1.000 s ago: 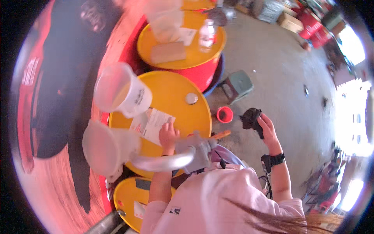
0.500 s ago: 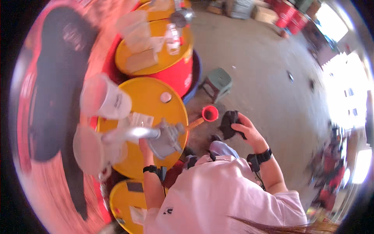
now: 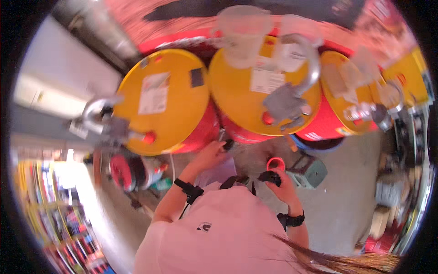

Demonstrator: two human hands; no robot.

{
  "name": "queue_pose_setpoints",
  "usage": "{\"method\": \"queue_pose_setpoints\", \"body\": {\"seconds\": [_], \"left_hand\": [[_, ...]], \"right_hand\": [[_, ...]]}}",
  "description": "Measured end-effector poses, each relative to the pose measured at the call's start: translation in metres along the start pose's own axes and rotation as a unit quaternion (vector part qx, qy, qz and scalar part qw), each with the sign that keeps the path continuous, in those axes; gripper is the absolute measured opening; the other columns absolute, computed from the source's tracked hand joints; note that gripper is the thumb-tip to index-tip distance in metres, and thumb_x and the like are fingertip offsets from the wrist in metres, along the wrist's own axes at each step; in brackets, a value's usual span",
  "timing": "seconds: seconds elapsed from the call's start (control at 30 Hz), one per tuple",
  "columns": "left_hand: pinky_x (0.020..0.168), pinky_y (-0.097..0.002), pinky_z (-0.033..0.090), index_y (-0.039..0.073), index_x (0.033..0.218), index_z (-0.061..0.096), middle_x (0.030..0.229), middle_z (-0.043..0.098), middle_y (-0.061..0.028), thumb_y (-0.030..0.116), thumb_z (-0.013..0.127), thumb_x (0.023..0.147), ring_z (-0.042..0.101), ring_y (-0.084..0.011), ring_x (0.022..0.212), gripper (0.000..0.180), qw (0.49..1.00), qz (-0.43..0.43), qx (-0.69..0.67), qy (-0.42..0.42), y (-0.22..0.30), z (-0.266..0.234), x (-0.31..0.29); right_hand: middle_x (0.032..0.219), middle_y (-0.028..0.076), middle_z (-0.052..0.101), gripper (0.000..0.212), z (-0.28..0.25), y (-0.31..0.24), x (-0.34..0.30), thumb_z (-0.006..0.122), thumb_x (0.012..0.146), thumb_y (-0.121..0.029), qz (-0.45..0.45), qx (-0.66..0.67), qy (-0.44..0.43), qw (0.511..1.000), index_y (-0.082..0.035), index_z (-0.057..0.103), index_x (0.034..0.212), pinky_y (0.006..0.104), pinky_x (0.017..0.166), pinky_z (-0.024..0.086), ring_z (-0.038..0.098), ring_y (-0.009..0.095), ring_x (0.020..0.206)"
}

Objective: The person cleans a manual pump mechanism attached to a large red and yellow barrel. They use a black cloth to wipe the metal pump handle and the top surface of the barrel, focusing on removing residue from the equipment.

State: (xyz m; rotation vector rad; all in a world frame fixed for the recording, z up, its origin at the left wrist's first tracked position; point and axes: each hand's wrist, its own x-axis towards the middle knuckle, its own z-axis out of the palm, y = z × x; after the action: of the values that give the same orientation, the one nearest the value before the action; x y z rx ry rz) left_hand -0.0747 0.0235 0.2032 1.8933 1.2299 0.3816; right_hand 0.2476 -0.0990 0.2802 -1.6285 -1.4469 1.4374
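My left hand [image 3: 214, 155] reaches toward the gap between two red drums with yellow tops. At its fingertips is a small dark thing [image 3: 228, 145] with a metallic bit above it, too blurred to name. My right hand [image 3: 284, 186] is closed on a crumpled black cloth [image 3: 270, 177], held low in front of me. Just beyond it stands a red funnel [image 3: 275, 164]. On the middle drum [image 3: 219, 86] sits a grey metal pump [image 3: 283, 102] with a curved spout, beside translucent plastic pitchers [image 3: 244, 34].
The left drum [image 3: 182, 123] bears a paper label and another pump [image 3: 107, 121] at its edge. A green stool [image 3: 308, 171] stands to the right, near a blue tub [image 3: 319, 142]. The right drum [image 3: 335, 86] carries a plastic bottle [image 3: 360, 112]. Stocked shelves [image 3: 64, 214] line the lower left.
My view has swung left, bringing the left drum and shelves into sight. My left hand has left the pump area and is down by the gap between drums. The black cloth stays in my right hand.
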Motion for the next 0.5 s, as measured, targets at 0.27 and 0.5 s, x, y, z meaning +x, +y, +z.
{"method": "queue_pose_setpoints", "body": {"seconds": [0.27,0.5], "left_hand": [[0.102,-0.0376,0.044,0.006,0.149,0.038,0.135,0.054,-0.0148,0.021,0.065,0.092,0.053,-0.0276,0.123,0.065,0.982,0.036,-0.182,0.033,0.043,0.009,-0.067],[0.102,-0.0363,0.045,0.008,0.146,0.045,0.137,0.055,-0.0166,0.023,0.063,0.094,0.056,-0.0247,0.122,0.057,0.981,0.067,-0.172,-0.052,0.008,-0.035,-0.058]], "right_hand": [[0.127,0.018,0.06,0.045,0.094,-0.017,0.062,0.076,0.079,-0.014,-0.223,-0.08,-0.161,0.958,-0.002,0.059,0.118,0.0388,0.1,0.047,0.058,0.034,0.117],[0.114,0.018,0.065,0.043,0.157,-0.032,0.082,0.076,0.079,-0.017,-0.102,0.017,-0.138,0.985,-0.002,0.061,0.116,0.0408,0.093,0.049,0.063,0.034,0.106]]}}
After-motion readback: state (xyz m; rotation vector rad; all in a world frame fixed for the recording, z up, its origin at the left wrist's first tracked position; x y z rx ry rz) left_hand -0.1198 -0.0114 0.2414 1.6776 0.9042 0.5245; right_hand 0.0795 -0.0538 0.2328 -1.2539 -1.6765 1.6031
